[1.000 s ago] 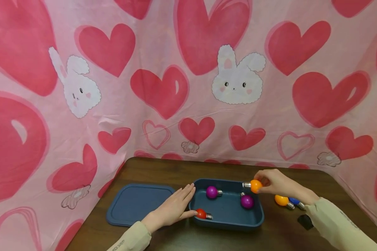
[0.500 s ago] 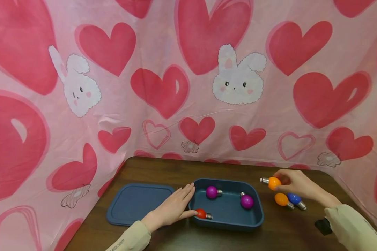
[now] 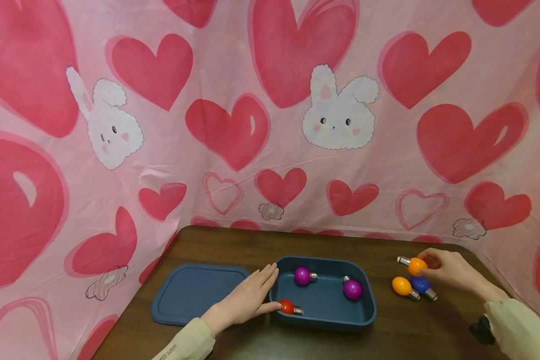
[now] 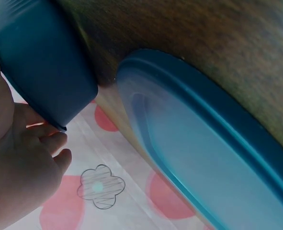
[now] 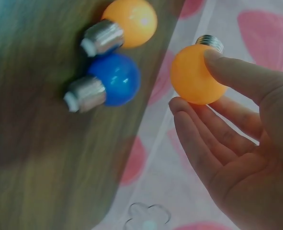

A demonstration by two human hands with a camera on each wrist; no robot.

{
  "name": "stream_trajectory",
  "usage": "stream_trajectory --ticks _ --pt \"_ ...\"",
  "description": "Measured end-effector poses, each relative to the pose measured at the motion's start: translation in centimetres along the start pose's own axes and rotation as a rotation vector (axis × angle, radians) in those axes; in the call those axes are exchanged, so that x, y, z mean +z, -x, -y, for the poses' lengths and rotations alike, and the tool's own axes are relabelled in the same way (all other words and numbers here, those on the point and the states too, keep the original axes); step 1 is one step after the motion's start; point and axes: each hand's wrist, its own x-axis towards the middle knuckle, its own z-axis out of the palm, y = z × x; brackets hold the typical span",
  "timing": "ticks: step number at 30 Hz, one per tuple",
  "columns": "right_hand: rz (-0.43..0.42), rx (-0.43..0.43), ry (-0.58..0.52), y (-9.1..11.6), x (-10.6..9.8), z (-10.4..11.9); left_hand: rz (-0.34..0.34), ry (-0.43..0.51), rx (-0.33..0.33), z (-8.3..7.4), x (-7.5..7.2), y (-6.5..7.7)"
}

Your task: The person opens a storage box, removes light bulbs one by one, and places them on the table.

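My right hand [image 3: 452, 270] pinches an orange light bulb [image 3: 417, 266] between thumb and fingers, its metal base pointing left in the head view. In the right wrist view the held bulb [image 5: 195, 76] appears above the wooden table, near a second orange bulb [image 5: 134, 23] and a blue bulb [image 5: 116, 79] lying side by side. My left hand [image 3: 247, 297] rests along the left rim of a dark blue box [image 3: 324, 322], fingers straight. Inside the box lie two purple bulbs, one at the back left [image 3: 302, 276] and one at the right [image 3: 353, 289], plus a red bulb [image 3: 287, 306] beside my left thumb.
A flat dark blue lid [image 3: 198, 292] lies on the table left of the box, close to my left forearm. The brown table [image 3: 247, 242] ends at the back against a pink cloth [image 3: 288, 160] with hearts and rabbits. A small black object [image 3: 482, 330] shows at my right sleeve.
My right hand has carried the orange bulb from over the box's right rim rightward, to beside the blue and orange bulbs on the table. The left hand has stayed on the box.
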Motion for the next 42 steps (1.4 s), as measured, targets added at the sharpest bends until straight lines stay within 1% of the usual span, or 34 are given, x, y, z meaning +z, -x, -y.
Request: stream_trajectory --ticks 3,10,14,17,29,34,39,41,42 --pt "-0.006 0.029 0.003 0.4 0.0 -1.0 0.002 0.003 -0.001 0.0 0.0 0.0" --pt "-0.042 0.067 0.079 1.2 0.1 -3.2 -0.008 -0.006 0.007 0.0 0.0 0.1" --pt "-0.015 0.119 0.059 1.9 0.1 -4.0 -0.019 -0.018 0.013 0.0 -0.1 0.0" --pt "0.017 0.159 0.030 2.5 0.1 -4.5 -0.015 -0.013 0.012 0.0 -0.1 0.0" --pt "0.101 0.287 -0.016 4.1 0.3 -6.3 -0.011 -0.005 0.015 0.0 -0.2 0.0" --pt "0.118 0.312 -0.017 4.5 0.7 -6.8 -0.016 -0.010 0.016 0.0 -0.1 0.1" --pt "0.121 0.301 -0.032 4.8 1.2 -7.2 -0.021 -0.017 0.020 0.0 0.0 0.1" --pt "0.128 0.290 -0.036 4.8 1.3 -7.4 -0.023 -0.016 0.022 -0.1 -0.1 0.1" --pt "0.138 0.297 -0.031 4.8 1.3 -7.4 -0.027 -0.018 0.025 -0.1 -0.1 0.2"
